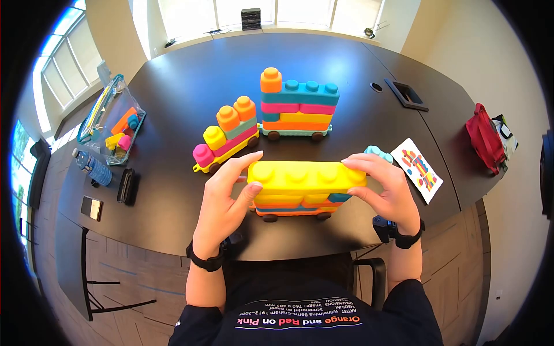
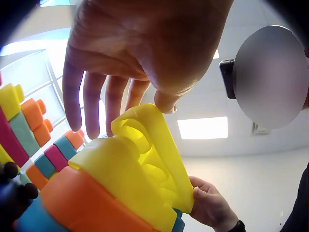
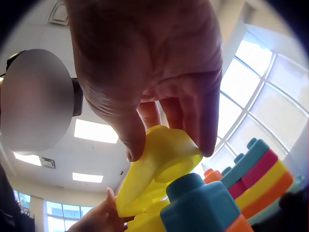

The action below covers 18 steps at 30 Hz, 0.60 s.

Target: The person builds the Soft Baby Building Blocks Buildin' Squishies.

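Observation:
A long yellow block (image 1: 309, 177) with four studs is held at its two ends, over a wheeled stack (image 1: 288, 205) of yellow, orange and blue blocks. My left hand (image 1: 222, 193) pinches its left end between thumb and fingers; my right hand (image 1: 388, 185) grips the right end. The left wrist view shows the hollow underside of the yellow block (image 2: 166, 154), tilted above a yellow layer (image 2: 123, 169) and an orange one (image 2: 91, 203). In the right wrist view, a teal block (image 3: 200, 205) stands beside the held yellow block (image 3: 152, 166).
Beyond the hands stand a tall wheeled block stack (image 1: 299, 109) and a lower wheeled one (image 1: 231, 135). A picture sheet (image 1: 418, 171) and small light-blue block (image 1: 378, 153) lie right. A clear bag of blocks (image 1: 112, 124), bottle (image 1: 92, 167), black case (image 1: 127, 186) and phone (image 1: 91, 208) are left.

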### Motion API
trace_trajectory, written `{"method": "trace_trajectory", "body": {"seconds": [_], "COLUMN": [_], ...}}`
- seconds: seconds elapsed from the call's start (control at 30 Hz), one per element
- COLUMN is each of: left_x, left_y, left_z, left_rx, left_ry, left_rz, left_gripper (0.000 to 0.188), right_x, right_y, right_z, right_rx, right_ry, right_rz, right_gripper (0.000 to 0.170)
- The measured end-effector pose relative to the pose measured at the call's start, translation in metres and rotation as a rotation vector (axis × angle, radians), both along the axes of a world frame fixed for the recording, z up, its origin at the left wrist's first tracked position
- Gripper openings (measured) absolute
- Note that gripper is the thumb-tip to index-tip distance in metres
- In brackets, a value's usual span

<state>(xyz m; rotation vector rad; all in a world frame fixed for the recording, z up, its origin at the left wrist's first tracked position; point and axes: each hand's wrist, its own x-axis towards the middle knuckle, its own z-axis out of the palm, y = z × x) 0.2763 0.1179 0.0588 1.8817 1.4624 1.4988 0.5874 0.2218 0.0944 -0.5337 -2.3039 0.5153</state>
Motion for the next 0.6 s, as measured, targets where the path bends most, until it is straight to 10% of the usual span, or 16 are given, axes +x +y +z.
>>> {"method": "trace_trajectory", "body": {"seconds": [0.6], "left_x": [0.010], "left_y": [0.000], "left_z": [-0.006], "left_rx": [-0.086], "left_ry": [0.002], "left_rz": [0.059], "left_gripper": [0.037], "right_x": [-0.002], "right_y": [0.008], "right_z": [-0.033], "right_rx": [-0.111], "right_ry": [0.115], "right_rz": [0.028], "right_gripper": [0.045]}}
